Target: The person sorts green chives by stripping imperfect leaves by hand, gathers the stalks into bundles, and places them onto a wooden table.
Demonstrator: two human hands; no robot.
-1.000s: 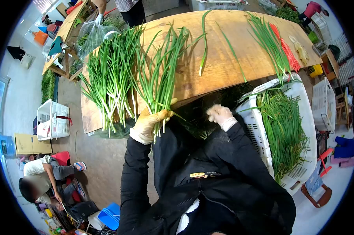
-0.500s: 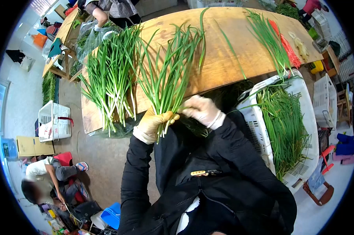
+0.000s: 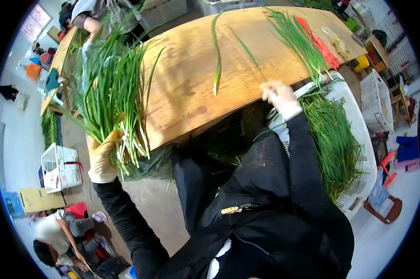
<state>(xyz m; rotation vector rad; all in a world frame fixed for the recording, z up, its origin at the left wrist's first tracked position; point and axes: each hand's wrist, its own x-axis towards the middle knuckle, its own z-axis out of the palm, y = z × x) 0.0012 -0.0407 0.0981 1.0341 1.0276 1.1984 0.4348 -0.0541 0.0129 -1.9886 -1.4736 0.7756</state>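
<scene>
My left hand, in a pale yellow glove, is closed around the lower stems of a bunch of garlic chives. This bunch is at the table's left end, against a pile of garlic chives with white stem ends; where one stops and the other begins is hard to see. My right hand, in a whitish glove, is over the table's near edge with its fingers curled together. Its fingertips are at the lower end of a single loose leaf; whether they grip it is hidden. Another loose leaf lies farther left.
On the wooden table, more chives lie beside red ties and pale gloves. A white crate of loose greens stands at my right. Across the table is a co-worker; another person sits lower left.
My left hand has carried the bunch left to the pile. My right hand has moved from the bunch's stems to the right, near the crate. The view has shifted slightly.
</scene>
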